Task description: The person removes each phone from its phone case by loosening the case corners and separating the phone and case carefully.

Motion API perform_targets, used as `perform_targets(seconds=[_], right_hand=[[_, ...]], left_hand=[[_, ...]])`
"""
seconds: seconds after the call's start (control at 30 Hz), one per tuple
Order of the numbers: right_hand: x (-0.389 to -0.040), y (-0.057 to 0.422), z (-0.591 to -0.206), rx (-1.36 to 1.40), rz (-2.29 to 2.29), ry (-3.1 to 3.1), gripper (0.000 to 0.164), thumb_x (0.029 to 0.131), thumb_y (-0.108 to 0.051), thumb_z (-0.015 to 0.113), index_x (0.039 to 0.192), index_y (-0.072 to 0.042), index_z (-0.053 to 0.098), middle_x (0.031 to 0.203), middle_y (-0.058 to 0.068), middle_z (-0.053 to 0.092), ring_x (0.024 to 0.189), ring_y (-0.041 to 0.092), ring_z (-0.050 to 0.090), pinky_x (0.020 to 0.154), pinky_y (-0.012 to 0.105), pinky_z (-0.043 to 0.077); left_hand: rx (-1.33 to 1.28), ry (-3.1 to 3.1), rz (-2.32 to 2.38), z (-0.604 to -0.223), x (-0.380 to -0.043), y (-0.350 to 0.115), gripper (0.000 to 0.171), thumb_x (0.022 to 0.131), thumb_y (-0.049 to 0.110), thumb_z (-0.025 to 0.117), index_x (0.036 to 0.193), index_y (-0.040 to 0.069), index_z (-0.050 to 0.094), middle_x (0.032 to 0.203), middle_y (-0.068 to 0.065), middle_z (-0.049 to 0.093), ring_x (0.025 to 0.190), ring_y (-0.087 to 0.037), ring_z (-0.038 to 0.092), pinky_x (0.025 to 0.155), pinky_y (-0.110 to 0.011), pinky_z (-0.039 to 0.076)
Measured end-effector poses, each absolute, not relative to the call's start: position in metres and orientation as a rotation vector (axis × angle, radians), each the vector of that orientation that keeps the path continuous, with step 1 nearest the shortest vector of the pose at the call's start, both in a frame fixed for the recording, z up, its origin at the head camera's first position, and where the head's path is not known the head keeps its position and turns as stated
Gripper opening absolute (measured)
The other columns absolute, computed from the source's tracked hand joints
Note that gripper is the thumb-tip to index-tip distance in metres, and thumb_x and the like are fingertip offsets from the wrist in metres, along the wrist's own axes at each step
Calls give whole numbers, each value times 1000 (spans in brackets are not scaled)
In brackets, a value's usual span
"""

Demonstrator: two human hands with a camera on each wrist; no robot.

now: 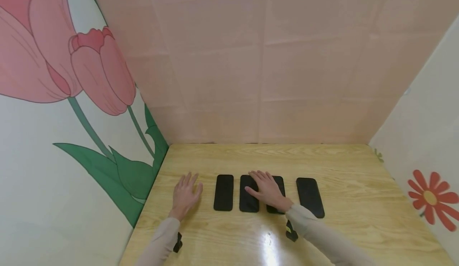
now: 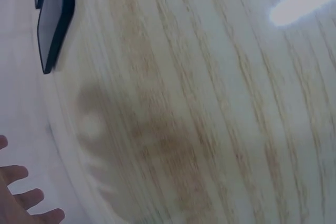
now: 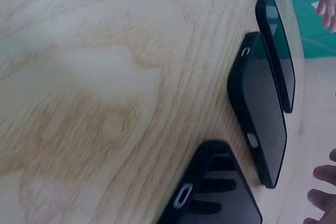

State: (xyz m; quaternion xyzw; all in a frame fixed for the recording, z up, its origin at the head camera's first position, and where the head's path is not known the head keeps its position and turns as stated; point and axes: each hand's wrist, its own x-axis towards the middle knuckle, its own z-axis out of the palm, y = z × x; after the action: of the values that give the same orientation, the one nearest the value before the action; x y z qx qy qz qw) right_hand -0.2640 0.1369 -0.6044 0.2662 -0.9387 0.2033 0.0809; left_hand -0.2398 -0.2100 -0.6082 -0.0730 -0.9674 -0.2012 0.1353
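Several black smartphones lie in a row on the wooden table. My left hand [image 1: 184, 194], fingers spread, hovers left of the leftmost phone [image 1: 224, 192]; its shadow falls on the wood in the left wrist view, and it holds nothing. With fingers extended, my right hand [image 1: 267, 188] is over the second phone [image 1: 249, 198] and the third phone [image 1: 280, 183], partly hiding both. In the right wrist view, dark finger reflections show on the nearest phone [image 3: 223, 198], and the fingers [image 3: 325, 198] appear raised. Right of that hand, the rightmost phone [image 1: 310, 197] lies slightly slanted.
The wooden table [image 1: 215, 238] meets a pink creased backdrop [image 1: 215, 58] at the back. A tulip-printed wall [image 1: 32, 170] stands at left, a flower-printed wall [image 1: 412, 130] at right. Black wrist devices show at both cuffs. Light glares near the table's front.
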Motion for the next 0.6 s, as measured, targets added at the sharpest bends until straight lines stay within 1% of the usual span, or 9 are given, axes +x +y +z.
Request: perform_targets(seconds=[0.17,0.33,0.4,0.6], right_hand=[[-266,126,-609,825,654,-2812,69,97,-50,58,147,-5,45,146,18,48,136,40,39,112,61,22],[-266,115,-609,854,683,-2778,67,94,-42,66,144,-2,47,143,18,50,134,40,41,110,62,25],[-266,110,-608,856,670,-2776,67,93,-41,67,143,-1,48,142,18,51,134,40,41,111,61,25],[-272,99,-610,868,663,-2796,70,93,-42,69,144,-1,46,143,18,50,134,38,41,112,59,24]], left_hand=[[-223,-2757,-623,-610,-239,-205,49,101,41,51,140,12,55,145,-22,47,133,-47,39,102,-64,35],[-214,-2764,-626,-613,-238,-201,47,101,40,52,137,11,57,144,-21,49,132,-46,41,103,-61,36],[-217,-2760,-631,-613,-237,-199,46,100,39,53,137,10,58,142,-21,50,130,-45,43,102,-60,38],[-243,-2696,-617,-616,-236,-194,42,97,32,60,132,8,62,133,-22,56,119,-44,53,92,-59,46]])
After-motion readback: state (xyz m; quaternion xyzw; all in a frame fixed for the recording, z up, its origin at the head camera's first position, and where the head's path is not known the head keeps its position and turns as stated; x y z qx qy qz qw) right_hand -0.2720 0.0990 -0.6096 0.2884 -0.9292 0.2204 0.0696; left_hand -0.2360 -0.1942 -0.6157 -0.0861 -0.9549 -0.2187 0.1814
